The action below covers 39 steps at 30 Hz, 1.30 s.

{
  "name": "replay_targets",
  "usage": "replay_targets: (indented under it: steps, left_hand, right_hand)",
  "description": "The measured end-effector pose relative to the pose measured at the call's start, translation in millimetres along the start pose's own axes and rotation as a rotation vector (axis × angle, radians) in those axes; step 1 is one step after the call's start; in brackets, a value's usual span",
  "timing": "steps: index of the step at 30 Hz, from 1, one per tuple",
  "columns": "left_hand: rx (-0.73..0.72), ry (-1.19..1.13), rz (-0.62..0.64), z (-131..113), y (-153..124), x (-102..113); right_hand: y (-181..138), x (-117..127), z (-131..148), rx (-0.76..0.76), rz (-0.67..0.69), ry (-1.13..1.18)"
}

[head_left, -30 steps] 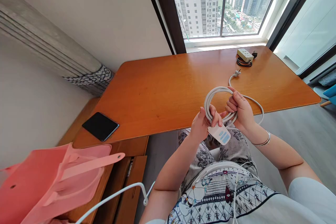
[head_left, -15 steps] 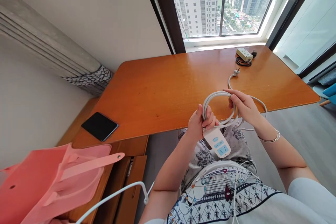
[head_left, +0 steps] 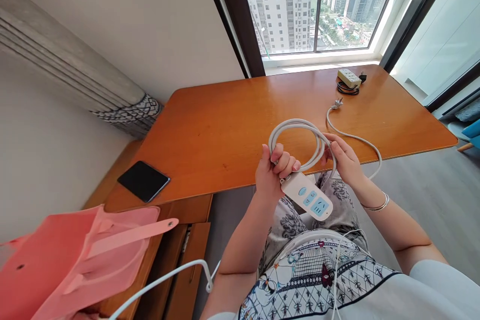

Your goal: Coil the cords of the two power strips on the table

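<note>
A white power strip (head_left: 309, 196) with light-blue sockets hangs tilted over my lap, just off the table's near edge. My left hand (head_left: 275, 167) is closed around its coiled white cord (head_left: 296, 124) close to the strip's upper end. On the other side of the loops, my right hand (head_left: 344, 158) pinches the cord, its fingertips partly hidden behind the coil. From there the loose length runs over the table edge and back to its plug (head_left: 337, 103), which lies on the tabletop.
On the wooden table (head_left: 210, 135) lie a dark tablet or phone (head_left: 143, 181) at left and a second, cream power strip (head_left: 349, 78) with a black cord at the far right. A pink bag (head_left: 93, 255) sits at lower left, above a wooden drawer (head_left: 189, 265).
Both hands have shifted left, carrying the coil and power strip. The loops stand more open and the strip is tilted more sideways. The plug has stayed in place.
</note>
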State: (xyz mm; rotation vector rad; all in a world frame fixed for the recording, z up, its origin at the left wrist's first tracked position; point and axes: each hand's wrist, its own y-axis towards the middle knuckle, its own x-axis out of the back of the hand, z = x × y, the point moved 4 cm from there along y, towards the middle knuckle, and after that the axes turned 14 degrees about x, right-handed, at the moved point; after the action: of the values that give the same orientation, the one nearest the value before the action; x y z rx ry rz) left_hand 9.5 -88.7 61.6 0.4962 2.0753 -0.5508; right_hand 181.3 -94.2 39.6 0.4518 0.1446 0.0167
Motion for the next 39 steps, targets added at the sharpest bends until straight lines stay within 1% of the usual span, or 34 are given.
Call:
replay_targets:
  steps: [2,4,6,8,10,12,15,20,22,25,28,30,32,36,39]
  left_hand:
    - [-0.077,-0.010,-0.018,-7,-2,1]
    - [-0.110,0.035,-0.010,-9,-3,4]
    - [-0.091,0.125,0.043,-5,-3,6]
    - [-0.042,0.219,0.132,2,-3,6]
    - [-0.004,0.285,0.218,7,-4,6]
    - [-0.012,0.310,0.260,9,-5,4]
    - [-0.076,0.289,0.258,5,-5,1]
    - [-0.210,0.280,0.197,6,-2,-1]
    - [-0.268,0.296,0.168,8,0,0]
    - [-0.387,0.284,0.121,8,3,4]
    - [-0.513,0.273,0.082,5,5,8]
    - [-0.566,0.277,0.066,4,5,8]
    - [-0.602,0.297,0.072,4,5,7]
    - [-0.642,0.432,0.160,6,3,-1]
    - [-0.656,0.524,0.189,7,1,-2]
  right_hand:
    - [-11,-2,-2,0.050,0.076,-0.057]
    - [-17,-3,-2,0.101,0.107,-0.137]
    - [-16,0,0,0.158,0.051,-0.214]
    - [-7,6,5,0.200,-0.066,-0.251]
    - [3,12,8,0.202,-0.157,-0.266]
    - [10,13,9,0.160,-0.160,-0.305]
    - [7,7,5,0.085,-0.055,-0.371]
    - [-12,-12,-5,-0.042,0.164,-0.256]
    - [-16,-17,-4,-0.066,0.245,-0.284]
    - [-19,-18,2,-0.067,0.349,-0.403]
    - [-19,-14,6,-0.028,0.374,-0.564]
    - [-19,-12,8,0.021,0.377,-0.709]
    - [-18,-13,9,0.036,0.425,-0.861]
    - [-14,-18,15,-0.033,0.646,-1.157]
    - [-10,-23,28,-0.007,0.780,-1.277]
